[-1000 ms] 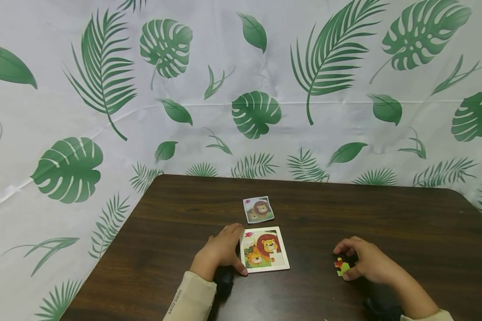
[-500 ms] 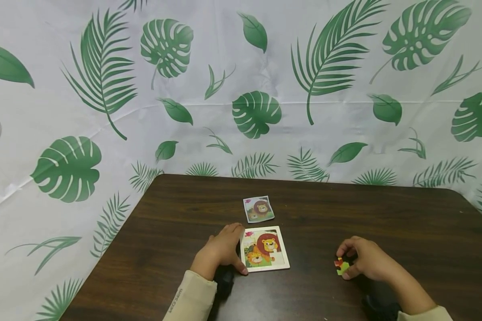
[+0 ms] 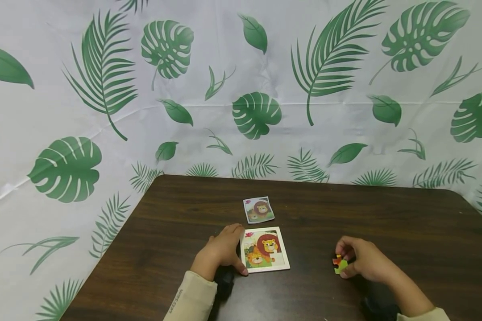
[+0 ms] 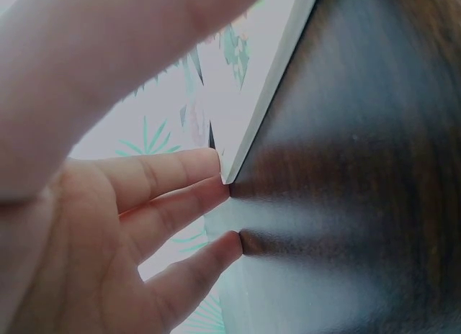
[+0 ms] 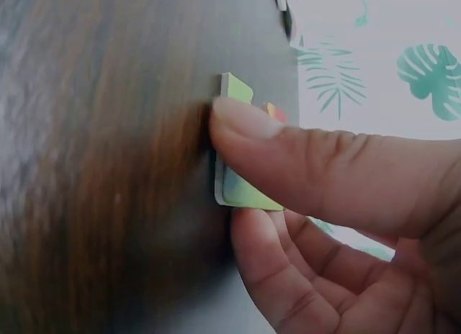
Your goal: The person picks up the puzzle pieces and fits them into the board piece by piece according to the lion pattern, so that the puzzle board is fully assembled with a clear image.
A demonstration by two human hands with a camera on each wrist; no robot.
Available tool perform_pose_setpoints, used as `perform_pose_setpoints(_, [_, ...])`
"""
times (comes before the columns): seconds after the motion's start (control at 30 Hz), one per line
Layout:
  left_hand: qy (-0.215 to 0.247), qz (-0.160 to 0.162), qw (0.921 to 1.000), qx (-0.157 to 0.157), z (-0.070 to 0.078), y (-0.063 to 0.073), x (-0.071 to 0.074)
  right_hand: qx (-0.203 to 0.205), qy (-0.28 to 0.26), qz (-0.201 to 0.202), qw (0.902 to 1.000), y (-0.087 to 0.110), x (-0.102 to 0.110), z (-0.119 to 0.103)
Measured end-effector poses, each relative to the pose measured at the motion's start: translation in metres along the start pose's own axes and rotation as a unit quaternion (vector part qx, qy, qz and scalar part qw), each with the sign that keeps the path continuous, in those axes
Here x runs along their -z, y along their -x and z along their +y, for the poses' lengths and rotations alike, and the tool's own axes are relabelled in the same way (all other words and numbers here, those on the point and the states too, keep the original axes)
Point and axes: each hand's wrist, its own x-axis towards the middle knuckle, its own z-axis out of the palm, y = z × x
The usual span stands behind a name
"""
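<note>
My left hand (image 3: 222,247) rests at the left side of a square puzzle board (image 3: 279,261) with a pale frame. Its thumb lies by the near left corner and its fingers by the far left one. In the left wrist view, straight fingertips meet the board's corner (image 4: 229,174). A lion and a cub show in the fitted pieces, and pale bare backing shows at the lower right. To the right, over the table, my right hand (image 3: 365,258) pinches a green, red and yellow puzzle piece (image 3: 340,266). The thumb covers part of this piece (image 5: 241,190) in the right wrist view.
A small picture card (image 3: 259,210) of the same lion scene lies just beyond the board. The dark wooden table (image 3: 176,205) ends at a white leaf-printed cloth (image 3: 209,147) behind. Black wrist devices (image 3: 225,283) sit under both wrists.
My right hand shifts slightly left with the puzzle piece, and the piece's angle changes a little. The left hand and the board stay where they were.
</note>
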Motion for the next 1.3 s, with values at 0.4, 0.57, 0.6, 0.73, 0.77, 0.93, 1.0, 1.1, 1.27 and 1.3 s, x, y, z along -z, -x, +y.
perform_pose_setpoints(0.4, [-0.002, 0.001, 1.0000, 0.000, 0.001, 0.000, 0.001, 0.079, -0.001, 0.020, 0.9967, -0.010, -0.009, -0.016])
perform_pose_setpoints(0.57, [-0.003, 0.000, 1.0000, 0.001, -0.001, -0.001, 0.000, 0.106, -0.017, 0.024, 0.9940, -0.019, -0.015, -0.030])
perform_pose_setpoints(0.6, [-0.003, 0.001, 1.0000, 0.002, -0.001, -0.001, -0.001, 0.110, -0.020, 0.026, 0.9934, -0.021, -0.016, -0.034])
perform_pose_setpoints(0.73, [0.000, 0.002, 1.0000, 0.000, -0.001, -0.001, -0.001, 0.115, -0.037, 0.032, 0.9922, -0.030, -0.023, -0.050])
perform_pose_setpoints(0.77, [0.000, 0.002, 1.0000, -0.001, -0.001, -0.001, -0.001, 0.115, -0.042, 0.031, 0.9919, -0.032, -0.026, -0.054])
perform_pose_setpoints(0.93, [0.000, 0.003, 1.0000, -0.004, -0.002, 0.000, -0.001, 0.117, -0.067, 0.018, 0.9907, -0.045, -0.039, -0.069])
perform_pose_setpoints(1.0, [-0.001, 0.003, 1.0000, -0.004, -0.002, 0.000, -0.001, 0.119, -0.079, 0.012, 0.9897, -0.050, -0.045, -0.074])
perform_pose_setpoints(1.1, [-0.002, 0.004, 1.0000, -0.006, -0.002, 0.000, -0.002, 0.118, -0.096, 0.007, 0.9884, -0.056, -0.053, -0.079])
perform_pose_setpoints(1.27, [-0.003, 0.006, 0.9999, -0.009, -0.002, -0.001, -0.001, 0.114, -0.089, -0.001, 0.9894, -0.060, -0.062, -0.084])
perform_pose_setpoints(1.3, [-0.003, 0.006, 0.9999, -0.009, -0.002, -0.001, -0.001, 0.114, -0.084, -0.003, 0.9899, -0.060, -0.064, -0.085])
